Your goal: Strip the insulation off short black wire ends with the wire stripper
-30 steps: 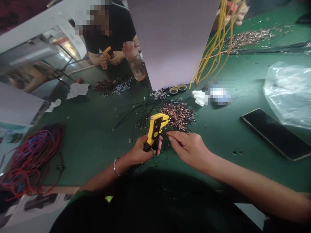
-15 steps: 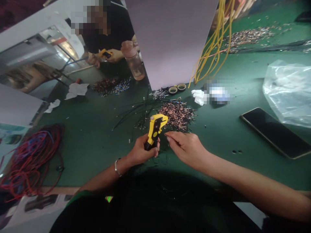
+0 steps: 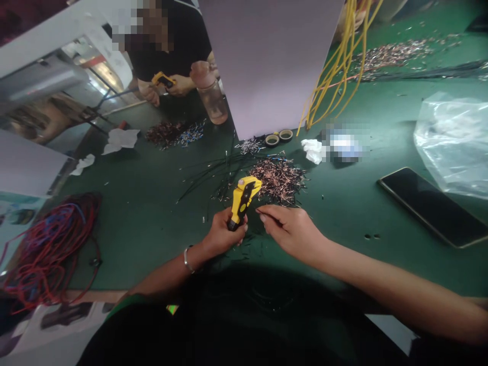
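My left hand point(image 3: 224, 231) is wrapped round the handle of a yellow and black wire stripper point(image 3: 243, 202), held upright with its head tilted toward the right. Close by on the right, my right hand point(image 3: 290, 229) is closed in a pinch. A thin dark piece that looks like a short wire point(image 3: 259, 210) shows at its fingertips, just apart from the tool. Beyond both hands lies a pile of short black wires with bare copper ends point(image 3: 280, 178). Longer black wires point(image 3: 206, 170) are spread left of the pile.
Two tape rolls point(image 3: 272, 140) and small metal terminals point(image 3: 249, 146) lie by an upright panel point(image 3: 270, 66). A phone point(image 3: 434, 206) and a plastic bag point(image 3: 455, 145) are on the right, coiled red wires point(image 3: 53, 249) on the left. Across the table, a person's hands point(image 3: 179, 85) hold a similar tool.
The wire stripper has turned a little in my left hand, its head tipping slightly to the right. My right hand stays in nearly the same place, still pinched.
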A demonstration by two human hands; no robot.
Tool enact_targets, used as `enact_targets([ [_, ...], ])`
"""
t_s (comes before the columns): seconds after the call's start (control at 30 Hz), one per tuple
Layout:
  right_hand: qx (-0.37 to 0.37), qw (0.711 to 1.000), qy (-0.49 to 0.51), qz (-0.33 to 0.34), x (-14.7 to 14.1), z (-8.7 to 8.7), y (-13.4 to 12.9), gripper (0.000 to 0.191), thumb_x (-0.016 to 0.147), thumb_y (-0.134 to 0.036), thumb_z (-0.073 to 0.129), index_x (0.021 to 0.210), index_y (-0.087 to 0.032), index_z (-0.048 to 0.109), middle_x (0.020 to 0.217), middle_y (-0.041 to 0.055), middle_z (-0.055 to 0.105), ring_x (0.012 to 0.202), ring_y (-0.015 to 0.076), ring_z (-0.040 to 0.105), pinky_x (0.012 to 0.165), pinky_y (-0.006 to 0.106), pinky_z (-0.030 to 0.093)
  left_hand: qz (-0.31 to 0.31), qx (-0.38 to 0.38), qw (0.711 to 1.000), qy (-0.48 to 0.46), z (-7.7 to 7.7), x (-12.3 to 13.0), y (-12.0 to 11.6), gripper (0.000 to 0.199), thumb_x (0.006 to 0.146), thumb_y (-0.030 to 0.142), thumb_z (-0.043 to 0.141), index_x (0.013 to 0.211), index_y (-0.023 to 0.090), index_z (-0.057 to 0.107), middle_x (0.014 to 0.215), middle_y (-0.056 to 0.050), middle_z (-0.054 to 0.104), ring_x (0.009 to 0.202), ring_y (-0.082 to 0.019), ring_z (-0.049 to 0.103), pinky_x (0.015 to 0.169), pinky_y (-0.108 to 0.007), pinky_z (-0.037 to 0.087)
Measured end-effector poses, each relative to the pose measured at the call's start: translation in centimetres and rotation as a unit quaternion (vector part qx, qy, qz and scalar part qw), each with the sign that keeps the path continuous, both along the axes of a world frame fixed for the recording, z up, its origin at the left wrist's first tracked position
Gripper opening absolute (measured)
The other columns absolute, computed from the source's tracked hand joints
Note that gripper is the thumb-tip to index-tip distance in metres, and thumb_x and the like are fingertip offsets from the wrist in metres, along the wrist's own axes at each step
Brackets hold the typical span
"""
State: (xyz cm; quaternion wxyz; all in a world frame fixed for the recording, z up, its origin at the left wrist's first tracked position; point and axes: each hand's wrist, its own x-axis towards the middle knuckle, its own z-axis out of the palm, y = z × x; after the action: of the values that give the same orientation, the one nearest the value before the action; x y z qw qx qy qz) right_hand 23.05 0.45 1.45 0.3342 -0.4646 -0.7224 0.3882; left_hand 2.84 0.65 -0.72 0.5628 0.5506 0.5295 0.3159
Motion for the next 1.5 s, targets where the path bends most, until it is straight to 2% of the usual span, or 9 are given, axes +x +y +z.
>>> enact_targets([
  [0.27,-0.184,0.981,0.067,-0.004,-1.3,-0.6,0.2,0.024,0.081,-0.032,0.063,0.095,-0.015,0.071,0.059,-0.0023,0.058,0.052,0.0118,0.05,0.048,0.026,0.037,-0.008,0.017,1.0,-0.011,-0.6,0.5,-0.4,0.025,0.068,0.017,0.068,0.088,0.016,0.054,0.055,0.009,0.053,0.036,-0.005,0.046,0.037,-0.017,0.041],
  [0.5,-0.191,0.978,0.074,-0.045,-2.1,-0.2,0.1,0.02,0.076,-0.035,0.07,0.081,-0.017,0.065,0.06,-0.003,0.057,0.055,0.0119,0.051,0.049,0.025,0.037,-0.012,0.047,0.999,-0.012,-0.6,0.6,-0.6,0.038,0.068,0.016,0.068,0.102,0.017,0.051,0.064,0.008,0.055,0.039,-0.004,0.046,0.039,-0.017,0.038],
  [0.67,-0.222,0.961,0.156,-0.059,-3.2,-1.3,-0.5,0.025,0.069,-0.037,0.077,0.074,-0.018,0.06,0.062,-0.0023,0.06,0.054,0.0119,0.051,0.048,0.025,0.038,-0.023,0.079,0.996,-0.017,-1.1,0.4,-0.7,0.047,0.065,0.016,0.07,0.107,0.017,0.05,0.072,0.006,0.058,0.046,-0.004,0.046,0.043,-0.017,0.038],
  [0.8,-0.225,0.955,0.174,-0.083,-3.9,-1.9,-0.8,0.03,0.066,-0.036,0.077,0.065,-0.02,0.053,0.059,-0.004,0.054,0.052,0.0107,0.045,0.047,0.025,0.035,-0.033,0.105,0.994,-0.017,-1.1,0.5,-0.9,0.055,0.065,0.017,0.068,0.116,0.017,0.047,0.075,0.005,0.058,0.05,-0.006,0.047,0.048,-0.018,0.039],
  [1.0,-0.188,0.966,0.141,-0.109,-4.0,-1.5,-0.6,0.032,0.067,-0.04,0.075,0.063,-0.02,0.05,0.057,-0.0055,0.048,0.054,0.0108,0.041,0.048,0.026,0.032,-0.048,0.156,0.987,0.005,-0.3,0.9,-1.0,0.05,0.064,0.013,0.062,0.112,0.016,0.049,0.088,-0.001,0.064,0.073,-0.014,0.059,0.064,-0.024,0.048],
  [1.23,-0.197,0.967,0.121,-0.109,-3.6,-0.9,-0.5,0.034,0.069,-0.042,0.074,0.062,-0.021,0.047,0.058,-0.0037,0.05,0.054,0.0115,0.044,0.048,0.027,0.032,-0.11,0.075,0.989,-0.059,-0.6,0.3,-0.9,0.046,0.065,0.018,0.073,0.107,0.016,0.054,0.085,-0.002,0.063,0.075,-0.016,0.061,0.07,-0.029,0.052],
  [1.33,-0.198,0.966,0.116,-0.117,-3.4,-0.4,-0.5,0.035,0.069,-0.04,0.073,0.061,-0.022,0.045,0.057,-0.0042,0.048,0.053,0.0112,0.044,0.048,0.027,0.031,-0.158,0.036,0.981,-0.111,-0.8,-0.1,-0.8,0.059,0.063,0.021,0.08,0.117,0.017,0.055,0.104,-0.008,0.066,0.092,-0.023,0.064,0.084,-0.038,0.054],
  [1.43,-0.193,0.967,0.111,-0.127,-3.2,0.1,-0.4,0.033,0.07,-0.037,0.073,0.06,-0.022,0.045,0.057,-0.0046,0.048,0.053,0.0108,0.043,0.048,0.027,0.031,-0.187,0.012,0.973,-0.133,-0.9,-0.4,-0.6,0.073,0.061,0.022,0.084,0.127,0.018,0.054,0.122,-0.012,0.062,0.116,-0.03,0.059,0.104,-0.046,0.045],
  [1.5,-0.192,0.968,0.1,-0.128,-3.2,0.2,-0.3,0.031,0.069,-0.033,0.074,0.061,-0.021,0.046,0.058,-0.0046,0.049,0.053,0.0107,0.044,0.048,0.026,0.031,-0.179,0.006,0.976,-0.128,-1.2,-0.5,-0.5,0.073,0.062,0.019,0.083,0.129,0.019,0.054,0.124,-0.011,0.062,0.121,-0.03,0.056,0.109,-0.047,0.04],
])
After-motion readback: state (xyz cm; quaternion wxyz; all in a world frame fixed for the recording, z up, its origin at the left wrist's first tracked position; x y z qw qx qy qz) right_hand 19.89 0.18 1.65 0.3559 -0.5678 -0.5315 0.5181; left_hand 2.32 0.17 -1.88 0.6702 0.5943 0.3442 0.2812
